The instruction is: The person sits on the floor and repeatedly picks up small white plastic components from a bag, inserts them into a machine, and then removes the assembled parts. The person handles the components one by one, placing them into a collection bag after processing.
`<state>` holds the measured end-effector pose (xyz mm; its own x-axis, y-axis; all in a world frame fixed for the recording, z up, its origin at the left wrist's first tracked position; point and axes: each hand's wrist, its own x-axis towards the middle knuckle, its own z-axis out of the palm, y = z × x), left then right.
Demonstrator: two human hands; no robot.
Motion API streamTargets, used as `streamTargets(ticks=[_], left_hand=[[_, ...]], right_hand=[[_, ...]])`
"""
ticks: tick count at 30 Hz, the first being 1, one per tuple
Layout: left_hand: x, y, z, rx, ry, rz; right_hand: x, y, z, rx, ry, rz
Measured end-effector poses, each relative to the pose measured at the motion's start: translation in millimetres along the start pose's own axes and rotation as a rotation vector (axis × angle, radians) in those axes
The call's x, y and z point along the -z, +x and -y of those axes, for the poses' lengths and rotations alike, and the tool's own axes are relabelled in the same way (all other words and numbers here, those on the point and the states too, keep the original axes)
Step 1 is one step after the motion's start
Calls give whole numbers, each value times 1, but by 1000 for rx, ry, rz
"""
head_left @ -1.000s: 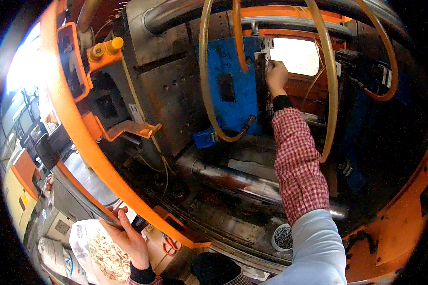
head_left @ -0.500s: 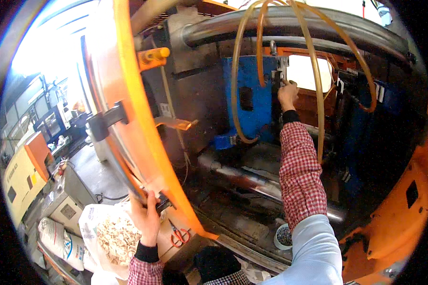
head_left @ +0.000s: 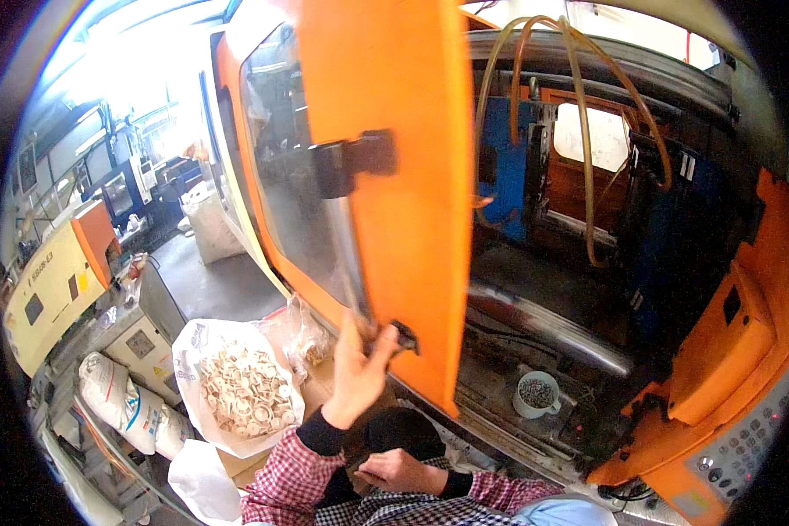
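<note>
My left hand [head_left: 359,368] is closed around the lower end of a metal door handle [head_left: 352,263]. That handle runs down the orange sliding door [head_left: 421,210] of a large machine, between black mounts. My right hand [head_left: 405,472] is drawn in at my lap in front of the checked apron, its fingers curled. Whatever it holds, if anything, is hidden. Past the door edge, inside the machine, blue mould blocks [head_left: 508,167] stand under looping yellowish hoses [head_left: 579,96].
A white sack [head_left: 188,351] full of pale ring-shaped parts [head_left: 245,390] stands beside my left arm. Inside the machine sits a white cup [head_left: 536,394] of dark pellets, near a shiny bar [head_left: 561,329]. An orange control panel [head_left: 736,456] is at the lower right.
My left hand has moved right with the door, which now covers more of the machine opening. My right hand has come out from the mould area back to my lap.
</note>
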<state>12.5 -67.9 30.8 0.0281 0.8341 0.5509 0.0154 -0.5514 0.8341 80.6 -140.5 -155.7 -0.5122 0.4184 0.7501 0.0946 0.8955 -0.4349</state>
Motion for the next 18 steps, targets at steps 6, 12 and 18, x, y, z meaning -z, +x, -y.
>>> streamTargets(ticks=[6,12,18], left_hand=[[-29,-40,-36,-38,-248,699],[-112,-93,-58,-296,-395,835],[-194,-157,-69,-538,-566,648]], right_hand=[[-31,-45,8,-136,43,106],[19,-27,37,-168,-9,280],[15,-46,37,-335,69,239]])
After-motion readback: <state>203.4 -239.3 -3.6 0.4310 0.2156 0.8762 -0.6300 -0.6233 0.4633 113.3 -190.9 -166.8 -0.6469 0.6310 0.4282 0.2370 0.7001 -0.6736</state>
